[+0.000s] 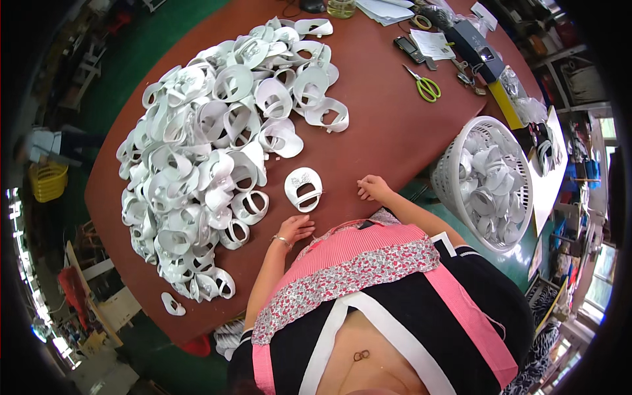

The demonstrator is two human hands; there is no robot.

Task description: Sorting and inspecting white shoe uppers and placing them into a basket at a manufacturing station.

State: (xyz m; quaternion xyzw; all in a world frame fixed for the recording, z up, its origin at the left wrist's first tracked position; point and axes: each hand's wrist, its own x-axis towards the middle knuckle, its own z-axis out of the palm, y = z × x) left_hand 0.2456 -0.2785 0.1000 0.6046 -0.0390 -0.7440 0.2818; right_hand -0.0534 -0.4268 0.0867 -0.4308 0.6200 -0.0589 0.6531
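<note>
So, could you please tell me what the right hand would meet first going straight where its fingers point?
The right hand would probably meet the white slotted piece to its left, though depth is unclear.

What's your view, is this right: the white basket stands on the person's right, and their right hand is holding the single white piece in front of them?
Not quite: the right hand isn't holding the single white piece; the head view shows it apart, to the piece's right. The white basket does stand on the person's right.
</note>
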